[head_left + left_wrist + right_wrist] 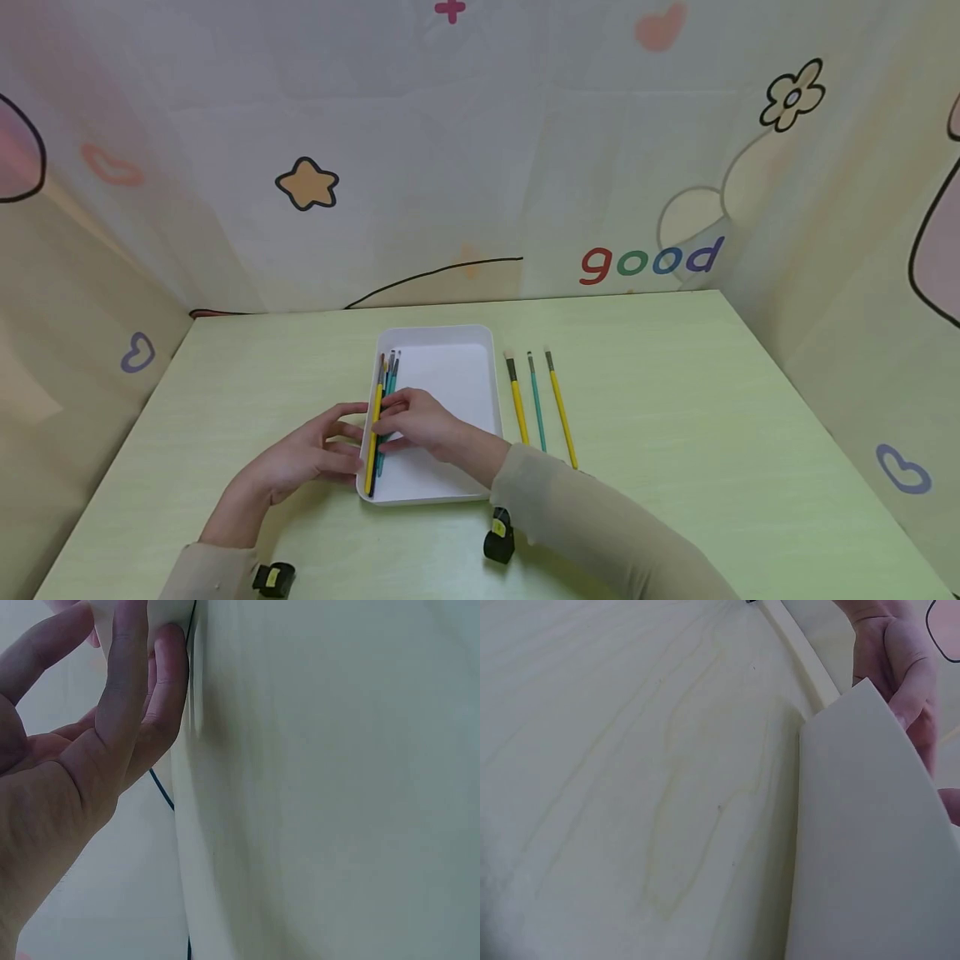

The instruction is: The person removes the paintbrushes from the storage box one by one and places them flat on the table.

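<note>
A white tray (pixel 450 392) lies on the table, with several paintbrushes side by side along its left wall. The leftmost is a yellow paintbrush (pixel 372 467); black and teal paintbrushes (pixel 393 375) lie close beside it. My right hand (pixel 423 425) reaches across the tray from the right, its bent fingers and thumb gripping around the middle of the yellow paintbrush, partly covering the others. Outside the tray, my left hand (pixel 311 450) rests with spread, relaxed fingers against the left wall. Those fingers (pixel 124 682) touch the tray's edge (pixel 169 611) in the left wrist view.
Right of the tray lie a yellow paintbrush (pixel 517 400), a teal paintbrush (pixel 536 400) and another yellow paintbrush (pixel 560 400); my right sleeve (pixel 600 517) covers their near ends. A printed curtain (pixel 450 167) stands behind the table (pixel 675 400).
</note>
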A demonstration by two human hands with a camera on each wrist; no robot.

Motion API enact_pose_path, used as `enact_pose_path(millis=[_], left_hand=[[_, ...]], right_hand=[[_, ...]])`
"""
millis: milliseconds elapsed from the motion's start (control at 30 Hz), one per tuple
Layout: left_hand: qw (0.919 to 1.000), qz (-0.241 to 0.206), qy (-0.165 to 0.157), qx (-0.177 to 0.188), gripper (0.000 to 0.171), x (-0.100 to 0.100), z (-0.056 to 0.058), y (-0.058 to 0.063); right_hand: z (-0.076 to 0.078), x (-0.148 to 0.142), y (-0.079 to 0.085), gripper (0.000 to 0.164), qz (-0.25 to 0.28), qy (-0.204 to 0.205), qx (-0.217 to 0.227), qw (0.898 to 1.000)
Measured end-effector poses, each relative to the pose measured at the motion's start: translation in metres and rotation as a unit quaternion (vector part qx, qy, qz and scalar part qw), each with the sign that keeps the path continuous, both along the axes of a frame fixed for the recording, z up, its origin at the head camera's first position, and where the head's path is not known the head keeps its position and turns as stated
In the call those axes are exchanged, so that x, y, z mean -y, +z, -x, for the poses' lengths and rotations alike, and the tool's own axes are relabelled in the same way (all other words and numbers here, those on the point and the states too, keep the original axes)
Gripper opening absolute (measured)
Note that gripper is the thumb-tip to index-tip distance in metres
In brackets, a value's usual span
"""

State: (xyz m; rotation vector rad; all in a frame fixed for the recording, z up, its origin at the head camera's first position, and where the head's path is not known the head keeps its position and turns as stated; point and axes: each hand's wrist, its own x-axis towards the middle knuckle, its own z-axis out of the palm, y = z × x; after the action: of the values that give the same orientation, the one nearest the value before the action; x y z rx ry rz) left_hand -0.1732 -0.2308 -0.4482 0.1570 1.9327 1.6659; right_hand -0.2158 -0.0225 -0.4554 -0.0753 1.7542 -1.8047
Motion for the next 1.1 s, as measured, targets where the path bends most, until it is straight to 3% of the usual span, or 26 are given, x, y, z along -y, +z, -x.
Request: enact_pose_path(millis=[667,1100], left_hand=[[1.0000,-0.002,0.000,-0.003,0.085,-0.001,-0.001,0.001],[1.0000,0.004,0.005,-0.003,0.087,-0.001,-0.002,0.001]], right_hand=[[-0.003,0.000,-0.003,0.037,0.022,-0.006,0.017,1.000],[0.001,-0.026,0.002,0.037,0.011,-0.007,0.023,1.000]])
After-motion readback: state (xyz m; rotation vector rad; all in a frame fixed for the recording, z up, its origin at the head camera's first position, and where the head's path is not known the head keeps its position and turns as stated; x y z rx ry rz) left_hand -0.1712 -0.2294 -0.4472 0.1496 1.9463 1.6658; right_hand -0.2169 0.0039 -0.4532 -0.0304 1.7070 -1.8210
